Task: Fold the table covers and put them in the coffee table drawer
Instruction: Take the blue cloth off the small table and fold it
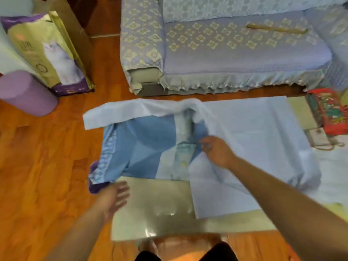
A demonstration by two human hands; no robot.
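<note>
A pale blue table cover (254, 132) lies spread over the right part of the coffee table (154, 208), its left end flipped back in a loose band. Under it a darker blue patterned cover (139, 146) lies rumpled on the table's left half, hanging over the left edge. My right hand (216, 151) pinches the pale cover's edge near the table's middle. My left hand (113, 198) hovers with fingers spread over the table's near left corner, just below the patterned cover's hem. No drawer is in view.
A sofa (226, 46) with a patterned cover stands behind the table. A cat food bag (54, 57) and a purple cylinder (26, 93) sit on the wooden floor at left. A red box (329, 110) and a telephone (318, 138) rest at the table's right end.
</note>
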